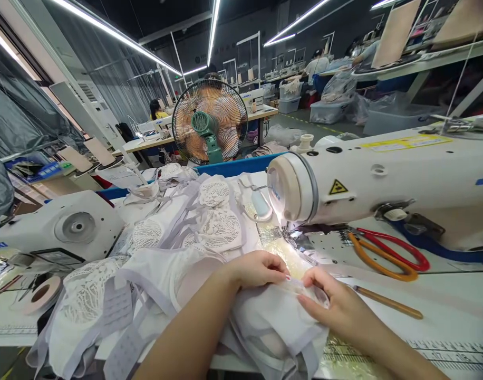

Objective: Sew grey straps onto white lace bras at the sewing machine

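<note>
A white bra [277,316] with pale lilac edging lies in front of me, partly hanging over the table's near edge. My left hand [261,269] pinches its upper edge between thumb and fingers. Close by on the right, my right hand [322,295] grips the same edge, where a clear, shiny strip shows. Just beyond both hands is the lit needle area of a white sewing machine [292,184]. More lace bras [220,227] are heaped to the left, some touching my left forearm.
Red-handled and orange-handled scissors [387,256] lie under the machine arm, near a brown stick-like tool [387,302]. A ruler tape [455,353] runs along the front edge. Another sewing machine [67,227] and a tape roll [39,295] stand left. A large fan [210,121] is behind the table.
</note>
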Demonstrator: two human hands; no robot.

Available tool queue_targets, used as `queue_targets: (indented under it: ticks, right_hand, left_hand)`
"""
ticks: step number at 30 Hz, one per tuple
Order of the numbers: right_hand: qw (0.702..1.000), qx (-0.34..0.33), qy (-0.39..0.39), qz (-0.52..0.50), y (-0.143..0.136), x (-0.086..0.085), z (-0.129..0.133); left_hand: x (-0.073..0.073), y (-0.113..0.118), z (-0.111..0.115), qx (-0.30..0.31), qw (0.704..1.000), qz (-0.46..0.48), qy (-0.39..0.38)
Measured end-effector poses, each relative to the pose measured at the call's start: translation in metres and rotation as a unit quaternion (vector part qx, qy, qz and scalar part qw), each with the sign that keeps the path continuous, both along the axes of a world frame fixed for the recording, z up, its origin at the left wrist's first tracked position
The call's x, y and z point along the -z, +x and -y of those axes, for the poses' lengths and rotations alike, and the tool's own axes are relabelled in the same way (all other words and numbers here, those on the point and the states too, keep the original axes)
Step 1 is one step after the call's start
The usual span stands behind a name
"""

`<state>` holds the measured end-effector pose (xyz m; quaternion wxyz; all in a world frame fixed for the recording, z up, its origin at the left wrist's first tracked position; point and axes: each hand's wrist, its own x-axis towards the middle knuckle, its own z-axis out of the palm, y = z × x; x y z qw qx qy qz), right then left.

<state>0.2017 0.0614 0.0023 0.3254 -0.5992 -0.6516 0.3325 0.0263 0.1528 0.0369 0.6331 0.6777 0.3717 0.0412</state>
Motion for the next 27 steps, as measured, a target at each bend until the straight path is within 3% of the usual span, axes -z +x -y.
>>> queue_targets:
  ticks: [3, 9, 15, 17, 22, 27]
  right_hand:
    - [0.999, -0.001, -0.011, -0.032, 0.002, -0.002, 0.001]
    - [0.988, -0.073, -0.055, -0.124, 0.007, -0.006, 0.0]
    - [0.943, -0.162, -0.132, -0.258, 0.013, -0.009, 0.004]
    - [0.93, -0.18, -0.143, -0.285, 0.016, -0.008, 0.005]
    - [0.94, -0.175, -0.11, -0.272, 0.018, -0.002, 0.003]
    - [0.894, -0.098, -0.177, -0.399, 0.008, -0.001, 0.0]
  left_hand:
    - [0.007, 0.001, -0.002, -0.005, 0.998, 0.013, -0.06]
    - [0.01, 0.005, 0.005, -0.046, 0.98, 0.102, -0.166]
    - [0.007, 0.007, 0.011, -0.06, 0.976, 0.112, -0.174]
    - [0.005, 0.009, 0.012, -0.073, 0.977, 0.108, -0.167]
    - [0.002, 0.012, 0.014, -0.098, 0.984, 0.111, -0.099]
    - [-0.001, 0.013, 0.019, -0.081, 0.989, 0.126, 0.012]
